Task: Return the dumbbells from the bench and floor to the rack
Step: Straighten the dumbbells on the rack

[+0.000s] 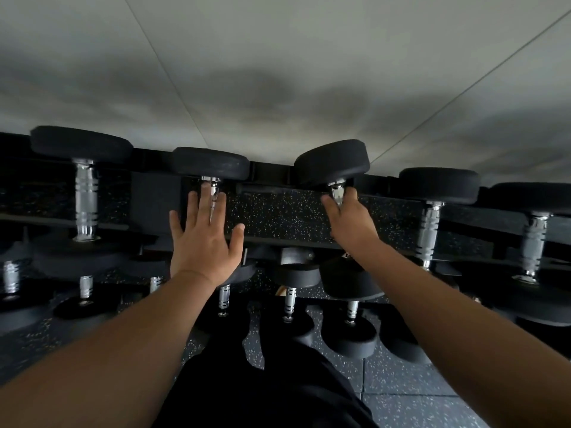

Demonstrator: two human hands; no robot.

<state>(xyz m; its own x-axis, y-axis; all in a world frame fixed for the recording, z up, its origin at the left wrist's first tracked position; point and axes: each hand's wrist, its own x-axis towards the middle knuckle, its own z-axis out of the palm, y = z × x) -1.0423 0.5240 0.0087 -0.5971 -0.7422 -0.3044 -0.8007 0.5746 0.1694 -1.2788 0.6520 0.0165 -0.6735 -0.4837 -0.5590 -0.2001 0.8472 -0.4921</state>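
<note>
Two black dumbbells with chrome handles lie on the top shelf of the rack (278, 239) in front of me. My left hand (202, 239) is spread flat, fingers apart, over the handle of the left dumbbell (210, 163) without gripping it. My right hand (347, 220) is curled around the handle of the right dumbbell (332, 163), which sits tilted, its near head (349, 282) below my wrist. Most of both handles is hidden by my hands.
More dumbbells fill the top shelf to the left (83, 196) and right (429, 223), and several smaller ones (289, 301) sit on a lower shelf. A grey wall (278, 72) rises behind the rack. Speckled rubber floor (401, 387) lies below, my dark trousers at the bottom centre.
</note>
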